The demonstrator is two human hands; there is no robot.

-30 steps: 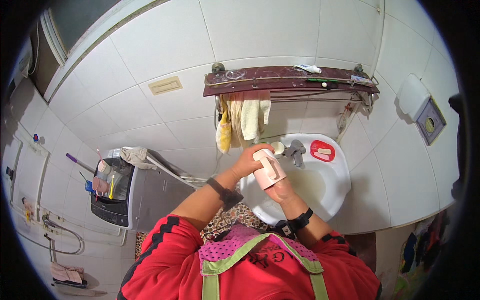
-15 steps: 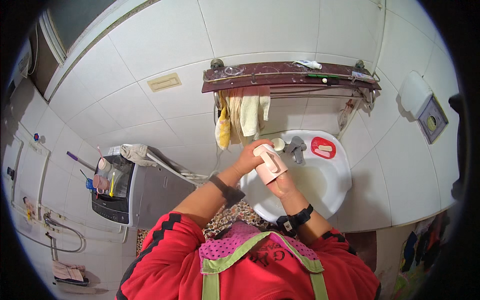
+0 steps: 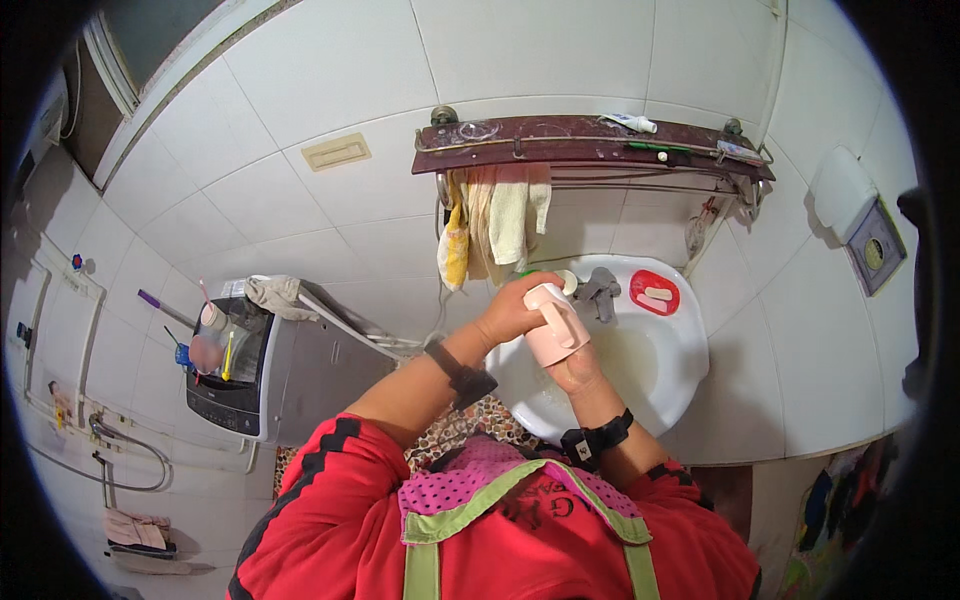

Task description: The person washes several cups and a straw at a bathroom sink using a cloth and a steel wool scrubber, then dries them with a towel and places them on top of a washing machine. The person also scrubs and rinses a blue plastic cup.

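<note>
Head view, largest item first: I record the white round ceramic washbasin [image 3: 672, 395] fixed against the tiled wall, its bowl open and holding no loose thing that I can see. Over its left half my two hands hold the pale pink plastic mug with a side handle [image 3: 556, 325].

Change noted: compared with the two earlier pictures, the mug and both hands sit in much the same place above the basin, just left of the grey metal tap [image 3: 601, 291]; the mug's tilt has altered only slightly. I judge the handling of the mug over the bowl to be continuing, not finished.

Hand state: the left hand [image 3: 512, 312] is closed around the mug's upper side. The right hand [image 3: 575, 372] is pressed under its base; whether its fingers are curled shut I cannot tell.

Edges and room: the basin rim lies just below the wrists. The dark red wall shelf [image 3: 560, 145] with hanging yellow and cream cloths [image 3: 492, 220] overhangs the rear. The grey washing machine [image 3: 270, 375] stands near on the left. The red oval soap dish [image 3: 655, 293] sits on the rim right of the tap. Free room lies over the bowl's right half.
</note>
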